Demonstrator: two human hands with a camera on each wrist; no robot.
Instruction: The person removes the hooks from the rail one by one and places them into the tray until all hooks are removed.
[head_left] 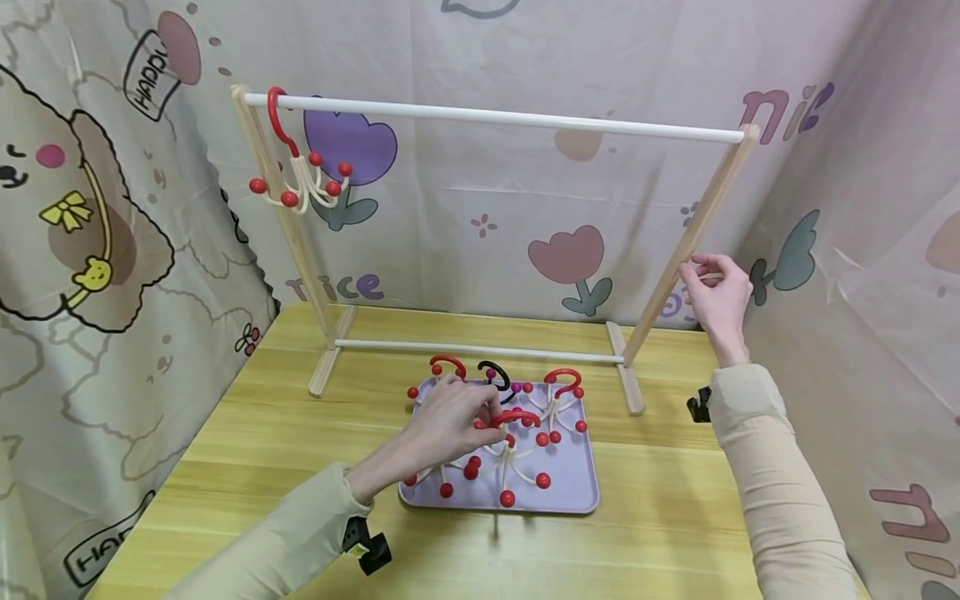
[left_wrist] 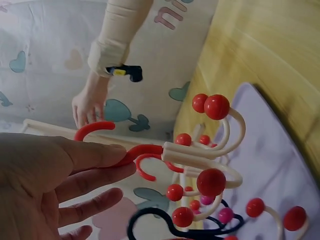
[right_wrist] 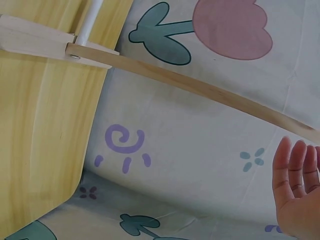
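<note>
In the head view my left hand [head_left: 453, 421] pinches the red hook [head_left: 519, 416] of a small octopus-shaped hanger, with cream arms and red ball tips, over the tray. The left wrist view shows this hanger [left_wrist: 192, 156] from the side, thumb and forefinger on its hook, the other fingers loosely extended. My right hand [head_left: 722, 292] is beside the right post of a wooden rack [head_left: 678, 258], fingers gently bent. In the right wrist view its fingertips are close to the post [right_wrist: 200, 88]; contact is unclear. A similar red-hooked hanger [head_left: 302, 179] hangs at the rail's left end.
A lilac tray [head_left: 577, 487] on the wooden table [head_left: 262, 458] bears several more hangers, including a red-hooked one [head_left: 555, 404] and a black-hooked one [head_left: 497, 375]. The rack's white top rail [head_left: 495, 117] spans above, and its feet stand behind the tray. Patterned cloth surrounds the table.
</note>
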